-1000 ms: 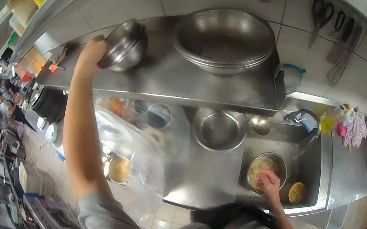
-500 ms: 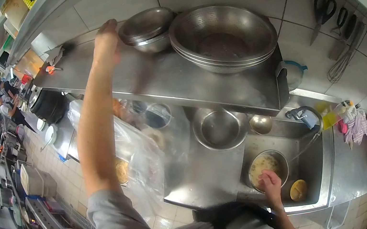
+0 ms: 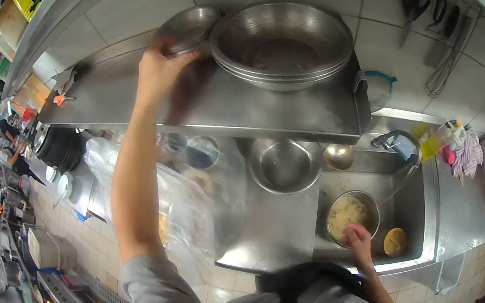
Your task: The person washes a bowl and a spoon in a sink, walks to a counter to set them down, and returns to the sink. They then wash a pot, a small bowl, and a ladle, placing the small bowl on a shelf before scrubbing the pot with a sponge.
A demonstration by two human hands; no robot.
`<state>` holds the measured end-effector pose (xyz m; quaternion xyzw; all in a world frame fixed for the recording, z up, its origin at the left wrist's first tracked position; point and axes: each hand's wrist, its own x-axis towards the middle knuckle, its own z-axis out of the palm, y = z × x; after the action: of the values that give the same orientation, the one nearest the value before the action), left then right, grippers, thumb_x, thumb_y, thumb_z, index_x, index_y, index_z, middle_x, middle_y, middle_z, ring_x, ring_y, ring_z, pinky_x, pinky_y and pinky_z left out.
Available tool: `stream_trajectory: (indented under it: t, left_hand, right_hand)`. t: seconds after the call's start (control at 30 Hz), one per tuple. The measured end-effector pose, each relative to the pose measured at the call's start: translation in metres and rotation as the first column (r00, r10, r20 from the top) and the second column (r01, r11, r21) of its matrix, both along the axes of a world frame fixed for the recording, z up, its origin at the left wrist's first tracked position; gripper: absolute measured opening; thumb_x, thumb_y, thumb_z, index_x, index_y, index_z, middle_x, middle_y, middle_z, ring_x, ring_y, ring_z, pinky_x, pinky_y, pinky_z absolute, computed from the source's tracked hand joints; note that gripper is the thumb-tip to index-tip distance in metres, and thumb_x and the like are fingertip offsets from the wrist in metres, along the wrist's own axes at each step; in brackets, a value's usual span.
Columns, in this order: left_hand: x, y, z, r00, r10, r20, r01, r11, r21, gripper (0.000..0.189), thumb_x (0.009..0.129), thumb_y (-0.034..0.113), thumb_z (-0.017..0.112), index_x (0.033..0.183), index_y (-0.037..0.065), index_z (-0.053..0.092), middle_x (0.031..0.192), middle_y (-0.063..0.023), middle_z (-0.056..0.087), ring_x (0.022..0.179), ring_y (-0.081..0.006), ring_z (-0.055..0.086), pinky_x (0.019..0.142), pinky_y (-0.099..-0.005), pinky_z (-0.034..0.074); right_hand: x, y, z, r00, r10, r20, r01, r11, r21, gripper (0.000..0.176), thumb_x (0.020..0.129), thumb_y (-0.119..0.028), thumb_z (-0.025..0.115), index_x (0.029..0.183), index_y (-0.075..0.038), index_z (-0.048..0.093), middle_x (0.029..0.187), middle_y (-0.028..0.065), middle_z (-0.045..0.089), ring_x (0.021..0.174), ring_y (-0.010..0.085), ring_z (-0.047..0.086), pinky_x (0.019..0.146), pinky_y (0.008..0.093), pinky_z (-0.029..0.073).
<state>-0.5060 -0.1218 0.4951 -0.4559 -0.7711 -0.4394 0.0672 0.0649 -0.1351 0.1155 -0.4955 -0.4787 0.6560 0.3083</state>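
My left hand is at the small metal bowls on the steel shelf, its fingers round their left side and its thumb along the front. Right of it stands a stack of large perforated metal bowls. Down in the sink, my right hand is closed at the front rim of a round metal pot holding cloudy, yellowish liquid with small bits. Beside the pot lies a yellow round object. An empty metal bowl and a smaller one sit behind the sink's left part.
A faucet arches over the sink. Scissors and a whisk hang on the wall. Clear plastic sheeting covers things below the shelf. Two people stand far left.
My left hand has moved right and down from beside the small bowls onto them, and fewer bowls show there. The view has shifted slightly. My right hand remains at the pot.
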Motion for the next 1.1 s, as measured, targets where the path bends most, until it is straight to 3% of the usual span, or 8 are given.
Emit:
stream_trajectory:
  t: [0.13, 0.37, 0.57, 0.83, 0.87, 0.97, 1.0, 1.1]
  left_hand:
    - [-0.011, 0.009, -0.013, 0.999, 0.007, 0.052, -0.012, 0.995, 0.104, 0.059, 0.080, 0.027, 0.090, 0.118, -0.007, 0.062, 0.097, -0.0088, 0.071, 0.092, -0.0155, 0.065, 0.080, -0.0288, 0.052]
    - [-0.011, -0.013, -0.015, 0.829, -0.271, 0.488, -0.072, 0.815, 0.575, 0.039, 0.084, 0.022, 0.086, 0.109, -0.002, 0.067, 0.090, -0.0039, 0.070, 0.084, -0.0105, 0.061, 0.076, -0.0263, 0.045]
    - [0.022, -0.032, 0.027, 0.942, -0.249, 0.226, 0.061, 0.788, 0.612, 0.038, 0.083, 0.020, 0.087, 0.107, -0.001, 0.066, 0.092, -0.0033, 0.071, 0.082, -0.0068, 0.059, 0.073, -0.0216, 0.042]
    - [0.090, -0.010, 0.044, 0.966, -0.255, 0.033, 0.220, 0.885, 0.410, 0.039, 0.083, 0.025, 0.086, 0.106, -0.001, 0.069, 0.084, -0.0021, 0.071, 0.076, -0.0066, 0.059, 0.069, -0.0214, 0.044]
    - [0.107, -0.002, 0.041, 0.901, -0.429, 0.066, 0.345, 0.801, 0.490, 0.039, 0.086, 0.027, 0.084, 0.109, -0.001, 0.070, 0.092, -0.0053, 0.075, 0.084, -0.0085, 0.064, 0.075, -0.0227, 0.047]
    - [0.112, 0.012, 0.040, 0.920, -0.383, -0.082, 0.388, 0.920, 0.061, 0.054, 0.092, 0.037, 0.077, 0.131, 0.001, 0.066, 0.120, -0.0101, 0.073, 0.111, -0.0153, 0.064, 0.103, -0.0297, 0.043]
    - [0.108, 0.018, 0.037, 0.955, -0.242, -0.173, 0.215, 0.964, -0.158, 0.059, 0.093, 0.046, 0.074, 0.133, 0.003, 0.066, 0.122, -0.0112, 0.072, 0.116, -0.0176, 0.065, 0.107, -0.0319, 0.042]
    - [0.080, 0.025, 0.037, 0.845, -0.383, -0.374, 0.288, 0.914, -0.285, 0.062, 0.095, 0.040, 0.070, 0.142, 0.003, 0.057, 0.137, -0.0161, 0.063, 0.128, -0.0185, 0.058, 0.111, -0.0348, 0.040]
  right_hand:
    - [0.002, 0.001, -0.002, 1.000, 0.018, -0.019, -0.017, 1.000, 0.019, 0.019, 0.102, -0.014, 0.062, 0.117, -0.003, 0.066, 0.092, 0.0062, 0.071, 0.072, 0.0133, 0.066, 0.064, 0.0289, 0.055]
    - [0.013, -0.004, -0.016, 0.996, -0.081, -0.047, 0.080, 0.997, -0.022, 0.017, 0.103, -0.013, 0.062, 0.114, -0.001, 0.066, 0.089, 0.0069, 0.071, 0.070, 0.0140, 0.065, 0.065, 0.0293, 0.054]
    - [0.003, -0.002, -0.019, 0.998, -0.026, -0.049, 0.025, 0.999, -0.025, 0.019, 0.103, -0.013, 0.061, 0.113, 0.001, 0.066, 0.088, 0.0079, 0.071, 0.068, 0.0137, 0.064, 0.061, 0.0300, 0.053]
    - [-0.017, -0.003, -0.005, 0.988, 0.137, 0.077, -0.149, 0.974, 0.171, 0.025, 0.106, -0.020, 0.058, 0.090, -0.002, 0.066, 0.070, -0.0008, 0.057, 0.061, 0.0083, 0.053, 0.054, 0.0266, 0.043]
    - [-0.010, -0.003, -0.018, 0.985, 0.146, 0.086, -0.161, 0.966, 0.204, 0.028, 0.107, -0.022, 0.057, 0.087, -0.003, 0.064, 0.068, -0.0007, 0.057, 0.061, 0.0081, 0.053, 0.054, 0.0266, 0.044]
    - [0.004, -0.004, 0.015, 0.951, 0.100, 0.292, -0.188, 0.938, 0.291, 0.024, 0.107, -0.020, 0.056, 0.092, -0.003, 0.064, 0.071, -0.0001, 0.060, 0.066, 0.0082, 0.056, 0.060, 0.0267, 0.047]
    - [0.011, -0.015, 0.016, 0.976, 0.020, 0.215, -0.063, 0.978, 0.199, 0.020, 0.106, -0.020, 0.057, 0.098, -0.002, 0.065, 0.077, 0.0006, 0.063, 0.069, 0.0088, 0.058, 0.063, 0.0264, 0.048]
    - [0.048, -0.026, -0.009, 0.987, -0.116, 0.111, 0.116, 0.993, 0.001, 0.019, 0.105, -0.017, 0.060, 0.116, -0.002, 0.065, 0.094, 0.0032, 0.069, 0.079, 0.0106, 0.062, 0.071, 0.0259, 0.052]
